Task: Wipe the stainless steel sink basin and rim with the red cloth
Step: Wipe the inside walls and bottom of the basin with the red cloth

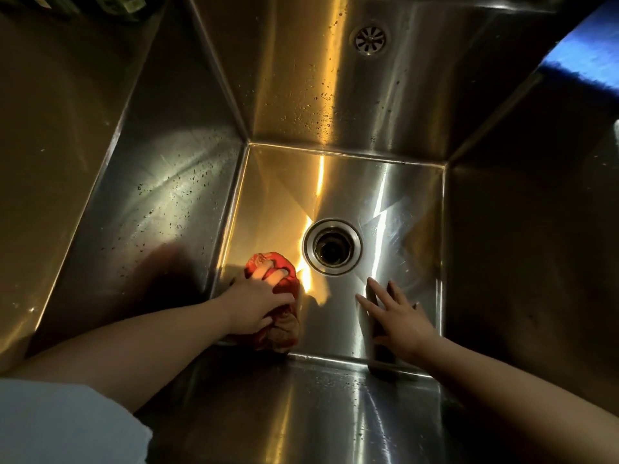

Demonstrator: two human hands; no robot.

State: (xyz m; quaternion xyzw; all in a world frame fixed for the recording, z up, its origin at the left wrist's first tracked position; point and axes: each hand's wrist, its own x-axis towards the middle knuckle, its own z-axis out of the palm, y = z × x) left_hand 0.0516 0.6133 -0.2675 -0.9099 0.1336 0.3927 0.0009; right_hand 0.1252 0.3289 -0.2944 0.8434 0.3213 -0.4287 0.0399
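I look down into a deep stainless steel sink basin. My left hand grips a bunched red cloth and presses it on the basin floor at the near left corner, left of the round drain. My right hand lies with fingers spread flat on the basin floor at the near right, holding nothing. Water drops speckle the left wall and the far wall.
A small round overflow grate sits high on the far wall. A flat steel rim runs along the left side. Something blue shows at the upper right edge. A pale sleeve fills the lower left corner.
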